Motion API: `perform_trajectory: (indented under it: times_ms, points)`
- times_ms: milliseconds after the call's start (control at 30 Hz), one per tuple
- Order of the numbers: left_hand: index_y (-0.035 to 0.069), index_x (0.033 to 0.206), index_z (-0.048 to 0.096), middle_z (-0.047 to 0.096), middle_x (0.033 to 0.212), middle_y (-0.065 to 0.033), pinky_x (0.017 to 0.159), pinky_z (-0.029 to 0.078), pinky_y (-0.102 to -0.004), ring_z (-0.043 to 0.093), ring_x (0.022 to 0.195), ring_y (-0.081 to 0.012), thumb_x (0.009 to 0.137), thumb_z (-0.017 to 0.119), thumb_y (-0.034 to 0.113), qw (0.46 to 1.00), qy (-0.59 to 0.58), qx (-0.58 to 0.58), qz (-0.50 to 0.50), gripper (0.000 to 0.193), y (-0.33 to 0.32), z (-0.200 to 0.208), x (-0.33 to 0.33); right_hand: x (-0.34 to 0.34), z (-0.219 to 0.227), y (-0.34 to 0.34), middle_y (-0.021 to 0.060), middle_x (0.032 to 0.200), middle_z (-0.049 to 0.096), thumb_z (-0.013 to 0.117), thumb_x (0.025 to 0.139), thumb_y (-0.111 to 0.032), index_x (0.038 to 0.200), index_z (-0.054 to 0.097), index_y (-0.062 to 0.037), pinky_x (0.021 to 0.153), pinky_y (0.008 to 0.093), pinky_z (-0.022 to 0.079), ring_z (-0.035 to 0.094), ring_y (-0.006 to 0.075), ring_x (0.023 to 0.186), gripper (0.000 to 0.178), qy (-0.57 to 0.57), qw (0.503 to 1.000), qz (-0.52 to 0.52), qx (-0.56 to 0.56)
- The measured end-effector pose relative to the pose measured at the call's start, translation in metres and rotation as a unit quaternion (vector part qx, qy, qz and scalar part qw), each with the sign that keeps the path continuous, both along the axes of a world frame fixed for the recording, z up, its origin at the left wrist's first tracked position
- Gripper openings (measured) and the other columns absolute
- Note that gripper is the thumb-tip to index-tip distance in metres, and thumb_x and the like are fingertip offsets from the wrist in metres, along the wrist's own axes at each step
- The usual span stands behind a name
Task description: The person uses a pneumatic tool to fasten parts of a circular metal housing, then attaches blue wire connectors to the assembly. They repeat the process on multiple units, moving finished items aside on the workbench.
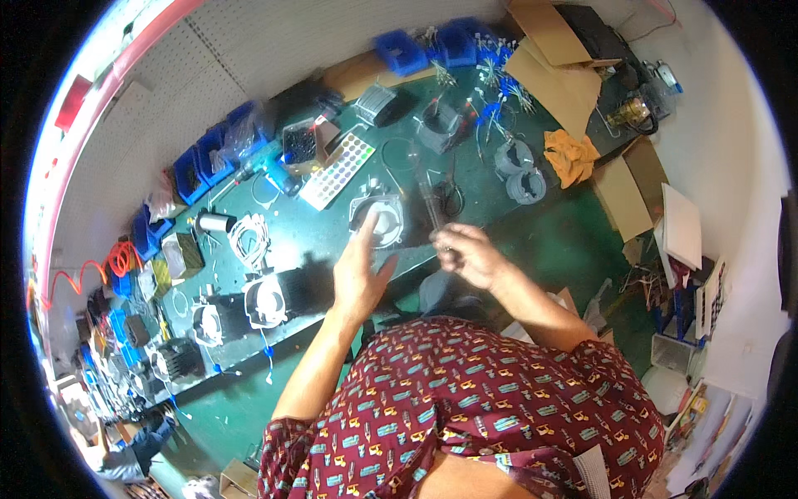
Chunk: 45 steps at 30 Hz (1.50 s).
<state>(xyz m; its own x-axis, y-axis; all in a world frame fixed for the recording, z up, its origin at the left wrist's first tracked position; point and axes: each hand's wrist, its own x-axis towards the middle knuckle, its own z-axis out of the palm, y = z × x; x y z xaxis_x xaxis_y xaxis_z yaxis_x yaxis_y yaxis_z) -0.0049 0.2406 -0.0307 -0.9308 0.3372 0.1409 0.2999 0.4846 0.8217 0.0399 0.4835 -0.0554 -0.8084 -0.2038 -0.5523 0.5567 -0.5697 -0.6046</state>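
Note:
On the green bench in front of me sits a metal housing with a round pale middle (387, 223). My left hand (359, 279) lies at its near left edge, fingers stretched out and thumb apart, seeming to touch it. To the right, my right hand (470, 254) is closed, fingers pinched on a long thin dark strip (430, 198) that runs up and away from me. The strip is blurred by motion, so its kind is unclear. A thin cable loop (397, 148) lies just beyond. Next to the strip are dark-handled pliers or scissors (451, 198).
A sheet of coloured round stickers (337, 170), a teal power drill (270, 169) and white coiled cable (248, 239) lie left. Similar housings (268, 301) line the near left edge. Grey rings (522, 173), an orange cloth (570, 158) and cardboard boxes (625, 195) are right. Another person (125, 453) is far left.

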Motion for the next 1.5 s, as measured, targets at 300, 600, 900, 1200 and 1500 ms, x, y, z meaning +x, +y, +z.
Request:
perform_trajectory:
  times_ms: [300,600,900,1200,1500]
  points:
    - [0.000,0.097,0.065,0.063,0.082,-0.0126,0.066,0.048,-0.0345,0.061,0.073,-0.0232,0.095,0.060,0.009,0.966,0.046,0.038,0.253,0.011,-0.023,-0.006,-0.019,-0.121,0.040,-0.047,0.0148,0.100,0.070,0.077,0.085,-0.024,0.105,0.069,0.0004,0.082,0.0369,0.053,0.067,0.0271,0.089,0.032,0.497,0.756,0.125,0.408]
    - [-0.001,0.110,0.068,0.058,0.077,0.0011,0.056,0.041,-0.0230,0.049,0.065,-0.0062,0.103,0.054,0.017,0.913,-0.132,0.062,0.380,0.024,0.002,-0.020,0.034,-0.199,-0.104,-0.057,0.0192,0.117,0.066,0.074,0.081,-0.026,0.115,0.070,-0.0078,0.093,0.0413,0.052,0.065,0.0357,0.107,0.039,0.534,0.700,0.304,0.363]
    - [-0.003,0.102,0.069,0.066,0.074,-0.0084,0.060,0.050,-0.0320,0.058,0.063,-0.0133,0.098,0.056,0.012,0.920,-0.016,-0.075,0.384,0.021,0.025,-0.036,0.015,-0.193,-0.101,-0.055,0.0147,0.109,0.069,0.075,0.081,-0.028,0.111,0.071,-0.0099,0.088,0.0419,0.054,0.067,0.0331,0.099,0.035,0.520,0.707,0.283,0.386]
    - [-0.006,0.095,0.067,0.068,0.080,-0.0230,0.066,0.052,-0.0411,0.067,0.072,-0.0372,0.094,0.059,0.012,0.929,-0.026,-0.141,0.341,0.020,0.025,-0.033,0.005,-0.193,-0.105,-0.057,0.0139,0.108,0.070,0.076,0.080,-0.027,0.111,0.072,-0.0105,0.086,0.0416,0.054,0.068,0.0324,0.096,0.035,0.519,0.719,0.270,0.376]
    - [-0.004,0.104,0.071,0.069,0.076,-0.0186,0.064,0.053,-0.0334,0.067,0.064,-0.0241,0.093,0.064,0.009,0.918,0.009,-0.173,0.357,0.018,0.049,-0.047,0.020,-0.184,-0.106,-0.054,0.0142,0.106,0.069,0.075,0.082,-0.026,0.110,0.069,-0.0086,0.085,0.0442,0.053,0.067,0.0350,0.097,0.034,0.523,0.714,0.229,0.405]
